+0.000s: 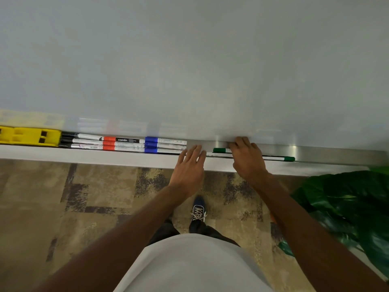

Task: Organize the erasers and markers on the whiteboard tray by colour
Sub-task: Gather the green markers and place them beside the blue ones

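A metal tray (315, 153) runs along the whiteboard's bottom edge. A yellow eraser (29, 136) lies at its far left. To its right come three black-capped markers (88, 141), then three red-capped markers (126, 144), then three blue-capped markers (165, 145), each group side by side. Further right lie green markers: one green cap (219, 150) shows left of my right hand, another marker's green end (288, 158) sticks out to its right. My right hand (247, 159) lies over the green markers, fingers curled onto them. My left hand (189, 165) hovers at the tray's edge, fingers spread, holding nothing.
The whiteboard (189, 60) fills the upper view. Green plant leaves (349, 207) crowd in at the lower right, below the tray's end. Patterned carpet (84, 197) and my shoe (198, 209) show underneath.
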Motion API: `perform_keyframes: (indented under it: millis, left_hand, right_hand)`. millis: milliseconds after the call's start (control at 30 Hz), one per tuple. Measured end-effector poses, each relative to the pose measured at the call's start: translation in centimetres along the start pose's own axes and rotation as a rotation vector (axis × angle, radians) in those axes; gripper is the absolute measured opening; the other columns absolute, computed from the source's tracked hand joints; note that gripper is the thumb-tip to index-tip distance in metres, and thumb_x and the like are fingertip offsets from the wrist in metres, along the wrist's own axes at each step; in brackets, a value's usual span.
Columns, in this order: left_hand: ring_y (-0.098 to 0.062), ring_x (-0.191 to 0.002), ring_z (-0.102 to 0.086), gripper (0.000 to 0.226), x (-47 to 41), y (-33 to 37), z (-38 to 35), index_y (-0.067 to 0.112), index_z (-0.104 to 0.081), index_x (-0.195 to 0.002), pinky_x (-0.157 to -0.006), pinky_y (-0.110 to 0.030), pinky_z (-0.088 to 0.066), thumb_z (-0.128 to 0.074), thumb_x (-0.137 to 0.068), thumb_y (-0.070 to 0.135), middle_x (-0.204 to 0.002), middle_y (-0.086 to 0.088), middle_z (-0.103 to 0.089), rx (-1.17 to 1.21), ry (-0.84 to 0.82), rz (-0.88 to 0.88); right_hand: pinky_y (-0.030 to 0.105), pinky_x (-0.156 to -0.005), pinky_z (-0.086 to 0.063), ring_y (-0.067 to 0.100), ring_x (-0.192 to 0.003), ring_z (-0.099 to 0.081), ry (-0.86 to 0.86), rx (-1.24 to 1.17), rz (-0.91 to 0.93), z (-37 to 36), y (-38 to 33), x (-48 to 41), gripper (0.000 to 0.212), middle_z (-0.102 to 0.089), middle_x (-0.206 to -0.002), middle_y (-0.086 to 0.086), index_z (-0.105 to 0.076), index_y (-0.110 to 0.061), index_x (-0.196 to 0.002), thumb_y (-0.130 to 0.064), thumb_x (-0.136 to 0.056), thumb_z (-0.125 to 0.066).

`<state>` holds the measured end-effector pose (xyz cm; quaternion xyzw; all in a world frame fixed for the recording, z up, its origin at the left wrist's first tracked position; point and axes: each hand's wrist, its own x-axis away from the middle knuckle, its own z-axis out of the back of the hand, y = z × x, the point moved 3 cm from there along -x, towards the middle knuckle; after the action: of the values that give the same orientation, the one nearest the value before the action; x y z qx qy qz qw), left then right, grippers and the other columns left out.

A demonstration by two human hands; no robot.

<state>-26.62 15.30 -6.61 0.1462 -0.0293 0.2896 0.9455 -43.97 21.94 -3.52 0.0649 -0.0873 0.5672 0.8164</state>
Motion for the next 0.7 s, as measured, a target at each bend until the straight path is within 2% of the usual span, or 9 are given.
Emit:
perform_keyframes:
  millis: [67,167,300,400,500,600,700]
  left_hand:
    - [-0.03,-0.153,-0.014,0.063,-0.7,0.8,0.0,0.006,-0.024,-0.153,-0.121,-0.043,-0.001,-0.052,-0.098,0.016,-0.163,-0.017,-0.021,-0.005,0.02,-0.022]
    - [-0.03,-0.142,-0.036,0.062,-2.1,1.8,0.0,0.005,-0.036,-0.148,-0.122,-0.042,-0.014,-0.061,-0.092,0.01,-0.15,-0.016,-0.044,-0.028,0.03,-0.049]
    - [-0.029,-0.124,-0.053,0.055,-3.5,2.7,-0.1,0.005,-0.047,-0.139,-0.116,-0.042,-0.028,-0.067,-0.087,0.009,-0.133,-0.013,-0.06,-0.074,0.014,-0.057]
    - [-0.029,-0.12,-0.055,0.051,-4.2,2.9,0.0,0.009,-0.051,-0.134,-0.112,-0.043,-0.031,-0.069,-0.087,0.009,-0.128,-0.011,-0.062,-0.071,0.028,-0.037]
    - [-0.028,-0.12,-0.054,0.038,-4.7,2.8,-0.2,0.012,-0.054,-0.129,-0.109,-0.041,-0.032,-0.064,-0.093,0.019,-0.126,-0.009,-0.062,-0.05,0.046,-0.033]
    - [-0.029,-0.12,-0.051,0.034,-5.3,2.8,-0.2,0.012,-0.057,-0.127,-0.107,-0.043,-0.034,-0.059,-0.097,0.028,-0.124,-0.01,-0.059,-0.017,0.036,-0.033]
    - [-0.027,-0.117,-0.05,0.027,-5.5,2.7,-0.1,0.014,-0.06,-0.123,-0.103,-0.04,-0.031,-0.056,-0.098,0.025,-0.119,-0.007,-0.061,-0.003,0.038,-0.055]
  right_hand:
    - [0.041,-0.093,-0.046,0.032,-0.118,-0.051,0.018,-0.035,-0.007,0.0,0.2,0.1,0.043,-0.059,-0.124,0.015,-0.057,-0.005,-0.121,0.002,-0.079,-0.062]
    - [0.042,-0.093,-0.046,0.033,-0.116,-0.053,0.052,-0.099,0.003,0.0,0.6,0.0,0.043,-0.062,-0.121,0.017,-0.056,-0.003,-0.12,0.006,-0.078,-0.062]
    - [0.044,-0.081,-0.051,0.039,-0.104,-0.058,0.126,-0.188,0.087,-0.1,1.3,0.4,0.047,-0.065,-0.109,0.023,-0.061,0.004,-0.112,0.018,-0.067,-0.065]
    - [0.041,-0.078,-0.053,0.037,-0.101,-0.059,0.19,-0.235,0.076,-0.7,2.5,1.1,0.05,-0.067,-0.106,0.019,-0.065,0.003,-0.111,0.019,-0.064,-0.069]
    - [0.035,-0.073,-0.051,0.032,-0.1,-0.057,0.241,-0.274,0.009,-1.3,3.9,1.6,0.046,-0.067,-0.103,0.014,-0.068,0.0,-0.109,0.018,-0.067,-0.067]
    - [0.032,-0.073,-0.048,0.026,-0.1,-0.052,0.246,-0.325,-0.075,-1.7,5.1,2.2,0.041,-0.065,-0.104,0.009,-0.067,-0.006,-0.112,0.012,-0.075,-0.066]
    - [0.027,-0.074,-0.043,0.023,-0.1,-0.052,0.293,-0.465,-0.165,-1.9,5.7,3.2,0.029,-0.064,-0.105,0.007,-0.065,-0.009,-0.113,0.001,-0.086,-0.066]
